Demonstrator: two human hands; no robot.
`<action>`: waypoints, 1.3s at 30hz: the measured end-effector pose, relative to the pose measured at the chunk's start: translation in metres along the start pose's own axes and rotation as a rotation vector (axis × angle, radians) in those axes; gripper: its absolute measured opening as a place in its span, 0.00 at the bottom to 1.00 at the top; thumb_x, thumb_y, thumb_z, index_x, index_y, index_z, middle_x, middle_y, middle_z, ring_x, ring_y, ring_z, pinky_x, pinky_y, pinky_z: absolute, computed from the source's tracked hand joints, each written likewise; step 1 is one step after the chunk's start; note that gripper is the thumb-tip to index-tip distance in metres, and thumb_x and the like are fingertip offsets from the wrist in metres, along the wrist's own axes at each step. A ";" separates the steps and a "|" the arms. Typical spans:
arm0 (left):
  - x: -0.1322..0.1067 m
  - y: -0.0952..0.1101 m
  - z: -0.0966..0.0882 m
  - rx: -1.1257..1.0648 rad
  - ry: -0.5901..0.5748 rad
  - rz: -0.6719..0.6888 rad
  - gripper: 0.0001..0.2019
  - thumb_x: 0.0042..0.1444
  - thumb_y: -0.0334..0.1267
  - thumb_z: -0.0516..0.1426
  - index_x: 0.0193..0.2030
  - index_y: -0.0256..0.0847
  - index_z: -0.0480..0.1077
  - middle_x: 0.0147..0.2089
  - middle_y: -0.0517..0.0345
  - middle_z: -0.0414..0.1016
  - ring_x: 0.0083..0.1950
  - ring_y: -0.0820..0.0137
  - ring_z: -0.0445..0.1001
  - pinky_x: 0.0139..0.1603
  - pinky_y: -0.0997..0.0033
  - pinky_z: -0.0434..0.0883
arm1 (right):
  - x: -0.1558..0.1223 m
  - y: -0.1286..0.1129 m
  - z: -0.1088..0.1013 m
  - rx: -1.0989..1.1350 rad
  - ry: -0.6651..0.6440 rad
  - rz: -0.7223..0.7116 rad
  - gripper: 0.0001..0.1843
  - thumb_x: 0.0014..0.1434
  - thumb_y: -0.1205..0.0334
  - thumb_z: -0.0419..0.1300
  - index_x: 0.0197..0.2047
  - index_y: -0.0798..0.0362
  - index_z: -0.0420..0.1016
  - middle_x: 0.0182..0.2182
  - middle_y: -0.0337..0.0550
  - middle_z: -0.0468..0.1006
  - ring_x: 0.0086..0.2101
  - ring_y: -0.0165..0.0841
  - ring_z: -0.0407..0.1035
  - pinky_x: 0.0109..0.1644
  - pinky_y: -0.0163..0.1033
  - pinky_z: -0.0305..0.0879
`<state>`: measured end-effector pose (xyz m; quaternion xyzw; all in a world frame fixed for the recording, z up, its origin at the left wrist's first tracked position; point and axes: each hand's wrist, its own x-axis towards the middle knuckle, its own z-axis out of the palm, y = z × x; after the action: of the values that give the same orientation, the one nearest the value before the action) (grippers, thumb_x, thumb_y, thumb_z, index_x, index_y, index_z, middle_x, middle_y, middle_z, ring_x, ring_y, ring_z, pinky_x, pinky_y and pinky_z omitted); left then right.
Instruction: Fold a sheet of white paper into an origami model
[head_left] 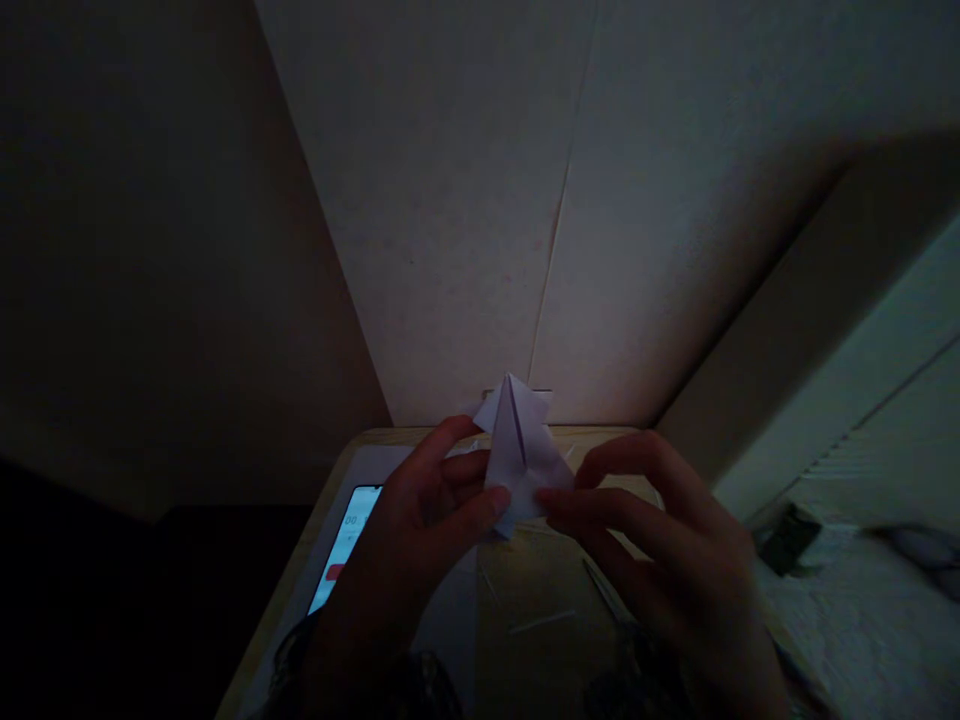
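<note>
A folded piece of white paper point(517, 445), pointed at the top with a centre crease, is held up over a small wooden table point(540, 590). My left hand point(420, 530) pinches its lower left edge between thumb and fingers. My right hand point(652, 530) pinches its lower right edge the same way. Both hands are closed on the paper. The room is dim.
A lit phone point(346, 545) lies on the table's left side, partly behind my left hand. Thin paper scraps point(541, 622) lie on the tabletop. Pale wall panels rise right behind the table. A light surface with dark objects point(787, 538) lies to the right.
</note>
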<state>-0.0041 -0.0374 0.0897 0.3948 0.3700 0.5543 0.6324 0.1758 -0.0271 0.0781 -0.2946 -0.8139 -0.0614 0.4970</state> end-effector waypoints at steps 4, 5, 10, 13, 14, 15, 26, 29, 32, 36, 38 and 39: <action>0.000 -0.001 0.000 0.003 0.007 0.001 0.20 0.46 0.28 0.67 0.47 0.40 0.71 0.40 0.52 0.87 0.41 0.59 0.85 0.35 0.70 0.77 | 0.001 0.000 0.001 -0.008 0.002 -0.025 0.04 0.64 0.67 0.62 0.38 0.51 0.78 0.32 0.38 0.74 0.33 0.28 0.72 0.33 0.33 0.69; 0.000 -0.001 0.000 0.001 0.020 0.000 0.22 0.45 0.28 0.68 0.48 0.40 0.71 0.40 0.52 0.87 0.41 0.58 0.85 0.36 0.69 0.77 | 0.001 0.000 0.001 -0.008 0.001 -0.028 0.04 0.65 0.67 0.62 0.37 0.50 0.78 0.32 0.38 0.74 0.33 0.29 0.72 0.32 0.33 0.69; 0.000 -0.002 -0.001 0.035 0.078 0.011 0.26 0.43 0.29 0.70 0.50 0.41 0.71 0.38 0.54 0.87 0.41 0.57 0.85 0.38 0.67 0.79 | 0.002 0.001 0.001 -0.023 -0.003 -0.037 0.05 0.65 0.67 0.61 0.37 0.50 0.78 0.32 0.39 0.75 0.32 0.29 0.72 0.31 0.33 0.70; -0.001 0.000 -0.001 0.047 0.069 0.004 0.24 0.44 0.30 0.70 0.50 0.42 0.72 0.38 0.54 0.87 0.40 0.57 0.85 0.37 0.68 0.78 | 0.002 0.000 -0.001 -0.044 -0.049 -0.049 0.04 0.65 0.66 0.61 0.38 0.51 0.78 0.32 0.40 0.76 0.33 0.30 0.73 0.33 0.34 0.71; -0.001 0.000 0.000 0.044 0.075 0.002 0.24 0.44 0.30 0.70 0.49 0.43 0.73 0.38 0.54 0.87 0.40 0.57 0.85 0.37 0.67 0.78 | 0.002 -0.001 -0.002 -0.045 -0.070 -0.044 0.05 0.65 0.66 0.61 0.39 0.51 0.78 0.32 0.41 0.76 0.33 0.31 0.74 0.34 0.35 0.72; -0.002 0.001 0.000 0.041 0.078 0.001 0.23 0.45 0.31 0.70 0.49 0.43 0.73 0.38 0.54 0.87 0.41 0.57 0.85 0.38 0.67 0.78 | 0.003 -0.002 -0.002 -0.040 -0.087 -0.038 0.05 0.65 0.66 0.60 0.39 0.51 0.78 0.33 0.41 0.77 0.33 0.31 0.74 0.34 0.35 0.72; -0.003 -0.001 0.001 0.028 0.030 0.007 0.23 0.47 0.35 0.70 0.49 0.41 0.71 0.41 0.51 0.87 0.42 0.59 0.85 0.38 0.70 0.77 | 0.001 0.003 0.003 -0.022 -0.028 -0.062 0.04 0.64 0.69 0.62 0.39 0.52 0.78 0.33 0.41 0.77 0.35 0.32 0.70 0.36 0.38 0.68; -0.003 0.000 0.000 0.043 0.055 -0.007 0.24 0.46 0.35 0.71 0.50 0.41 0.71 0.41 0.53 0.87 0.42 0.59 0.85 0.37 0.70 0.77 | 0.002 0.003 0.004 -0.019 -0.008 -0.092 0.05 0.63 0.70 0.62 0.38 0.52 0.79 0.32 0.41 0.77 0.36 0.32 0.70 0.39 0.39 0.68; -0.003 0.001 0.000 0.032 0.050 -0.011 0.25 0.45 0.34 0.71 0.50 0.42 0.71 0.41 0.52 0.87 0.44 0.58 0.85 0.38 0.70 0.77 | 0.002 0.003 0.004 -0.017 -0.008 -0.091 0.07 0.63 0.71 0.62 0.38 0.51 0.79 0.31 0.40 0.78 0.36 0.34 0.70 0.40 0.40 0.68; -0.004 0.002 0.001 0.006 0.024 -0.015 0.24 0.45 0.33 0.71 0.49 0.42 0.71 0.42 0.52 0.87 0.46 0.58 0.85 0.39 0.70 0.77 | 0.002 0.002 0.005 -0.014 0.003 -0.082 0.08 0.63 0.71 0.60 0.38 0.49 0.78 0.31 0.40 0.77 0.36 0.35 0.70 0.40 0.41 0.69; -0.005 0.002 0.002 -0.017 0.008 -0.012 0.23 0.44 0.31 0.71 0.48 0.43 0.71 0.41 0.53 0.87 0.45 0.60 0.85 0.38 0.72 0.76 | 0.002 0.002 0.006 -0.007 -0.001 -0.080 0.08 0.64 0.72 0.60 0.38 0.50 0.78 0.31 0.40 0.77 0.36 0.34 0.70 0.40 0.40 0.68; -0.005 0.002 0.002 -0.034 -0.003 -0.007 0.24 0.43 0.30 0.71 0.47 0.44 0.71 0.41 0.54 0.87 0.45 0.60 0.85 0.39 0.73 0.77 | 0.002 0.002 0.006 -0.004 -0.002 -0.081 0.08 0.64 0.72 0.59 0.38 0.50 0.77 0.31 0.40 0.77 0.36 0.34 0.70 0.39 0.40 0.68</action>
<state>-0.0033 -0.0426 0.0923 0.3833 0.3610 0.5578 0.6416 0.1715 -0.0227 0.0767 -0.2624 -0.8254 -0.0827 0.4929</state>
